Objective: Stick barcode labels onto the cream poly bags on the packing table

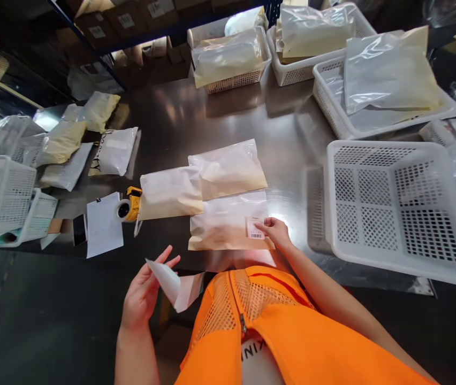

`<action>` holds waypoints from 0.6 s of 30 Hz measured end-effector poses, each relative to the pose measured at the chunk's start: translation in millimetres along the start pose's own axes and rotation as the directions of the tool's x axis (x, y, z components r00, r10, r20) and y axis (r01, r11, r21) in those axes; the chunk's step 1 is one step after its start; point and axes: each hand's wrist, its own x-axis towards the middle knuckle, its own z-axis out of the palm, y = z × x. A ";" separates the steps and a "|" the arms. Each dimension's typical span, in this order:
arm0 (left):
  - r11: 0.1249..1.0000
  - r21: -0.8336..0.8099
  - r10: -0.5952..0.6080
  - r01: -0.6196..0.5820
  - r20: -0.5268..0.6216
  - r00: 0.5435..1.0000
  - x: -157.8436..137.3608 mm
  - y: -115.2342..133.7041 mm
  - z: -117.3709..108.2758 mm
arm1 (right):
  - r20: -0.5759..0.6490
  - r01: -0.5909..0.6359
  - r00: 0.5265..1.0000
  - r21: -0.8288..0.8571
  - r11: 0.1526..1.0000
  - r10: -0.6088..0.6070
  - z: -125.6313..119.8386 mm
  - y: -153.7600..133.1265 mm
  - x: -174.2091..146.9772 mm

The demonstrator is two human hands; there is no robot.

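A white label with a barcode (256, 229) lies against the lower flat mailing bag (215, 230), near its right end. My right hand (276, 233) pinches the label's right edge with thumb and fingers. To the left, before the table edge, my left hand (143, 291) holds a curled strip of label paper (175, 286), with some fingers stretched out. The strip hangs towards the orange vest. Two more pale bags, the left one (172, 192) and the upper one (228, 168), lie against the lower bag on the metal table.
At right stands a white perforated basket (366, 214). Behind it, baskets (332, 115) hold filled bags (388, 72). A yellow tape dispenser (134, 203), a paper sheet (105, 224) and a phone (79, 229) lie left. Several packed bags (65, 141) and a basket (3, 198) are farther left.
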 end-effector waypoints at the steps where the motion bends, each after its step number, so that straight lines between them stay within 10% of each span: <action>1: 1.000 0.010 0.018 -0.018 -0.027 0.999 -3.8 2.5 -5.0 | -0.019 0.010 1.000 -0.050 0.999 -0.011 4.4 5.1 -0.7; 9: 0.999 0.039 0.010 -0.004 -0.148 0.989 -16.6 7.2 -17.7 | -0.010 0.144 0.983 -0.578 0.803 -0.184 16.0 16.8 9.5; 18: 0.992 0.121 0.035 -0.025 -0.086 0.996 -16.5 -1.2 -23.0 | 0.078 0.178 0.976 -0.817 0.549 -0.202 -31.6 29.7 -10.7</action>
